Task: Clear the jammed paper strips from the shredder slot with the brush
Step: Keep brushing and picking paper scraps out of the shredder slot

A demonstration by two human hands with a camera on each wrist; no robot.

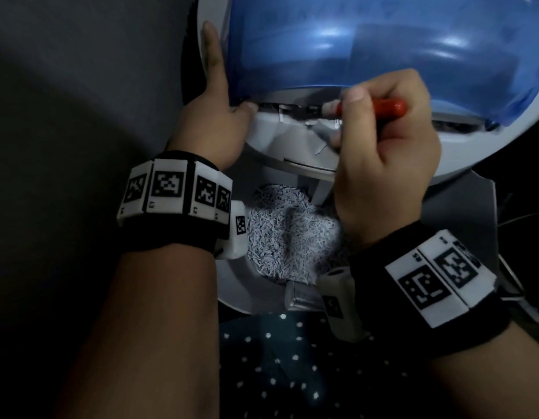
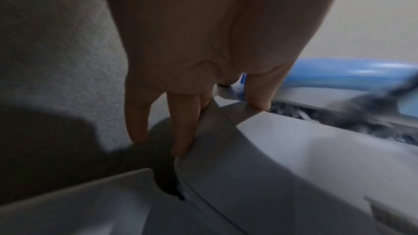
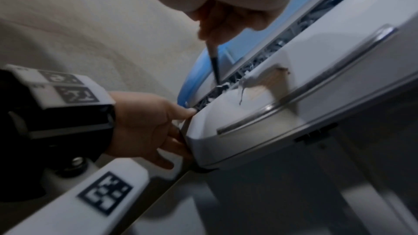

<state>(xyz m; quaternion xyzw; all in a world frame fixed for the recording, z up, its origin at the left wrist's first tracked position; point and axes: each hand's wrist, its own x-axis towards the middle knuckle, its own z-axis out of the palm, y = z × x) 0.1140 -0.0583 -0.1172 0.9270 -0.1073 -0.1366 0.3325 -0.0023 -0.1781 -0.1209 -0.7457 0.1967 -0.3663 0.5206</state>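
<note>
A grey shredder head [image 1: 292, 146] with a blue translucent cover [image 1: 353, 40] lies before me. Its slot [image 1: 280, 108] holds jammed paper strips [image 3: 221, 86]. My right hand [image 1: 349, 116] grips a red-handled brush [image 1: 383, 107]. The brush's dark tip [image 3: 213, 60] pokes down into the slot among the strips. My left hand [image 1: 219, 116] braces the shredder's left end. Its fingers [image 2: 183, 131] lie straight along the side and the thumb [image 2: 257, 96] presses on top by the slot's end. The bristles [image 2: 373, 103] show as a dark blur in the left wrist view.
Below the shredder head, an open grey bin [image 1: 235, 285] holds a heap of shredded paper [image 1: 286, 234]. Dark dotted fabric [image 1: 292, 373] lies nearest me. Grey floor [image 1: 80, 86] spreads to the left. Thin cables [image 1: 516, 285] run at the right.
</note>
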